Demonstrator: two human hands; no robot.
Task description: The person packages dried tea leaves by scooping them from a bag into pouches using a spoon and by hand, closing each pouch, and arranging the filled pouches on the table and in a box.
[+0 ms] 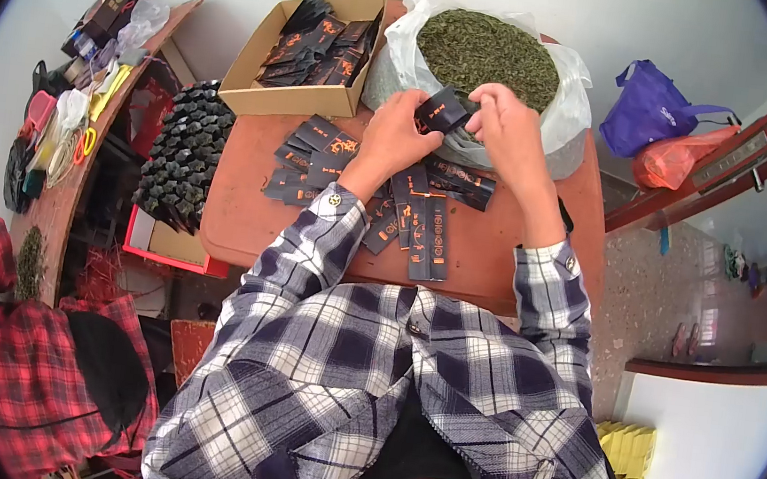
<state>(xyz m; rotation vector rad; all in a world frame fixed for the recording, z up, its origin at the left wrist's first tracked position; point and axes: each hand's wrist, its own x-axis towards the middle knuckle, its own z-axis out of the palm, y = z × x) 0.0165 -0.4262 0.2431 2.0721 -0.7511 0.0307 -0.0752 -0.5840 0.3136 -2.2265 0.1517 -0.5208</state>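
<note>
And there was the packet [441, 112], just past twelve o'clock, its lower end hidden by your left fingers, and what it held inside you couldn't make out! Behind it, the see-through bag [572, 81] of dried leaves [490, 53] sat partly masked by your right hand [509, 136]. Other packets [428, 249] lay on the table [534, 247], some covered by your left wrist, while the box [290, 102] at eleven held a jumble overlapping too tightly to count. At eight, a red checked shirt [25, 397] ran off into the dark rim. Your left hand [390, 136] had the packet gripped, thumb at its near edge, forearm slanting toward one o'clock. Your right, between one and two, had its fingers curled beside the packet, forearm angled toward eleven; whether they pinched anything, no telling!
</note>
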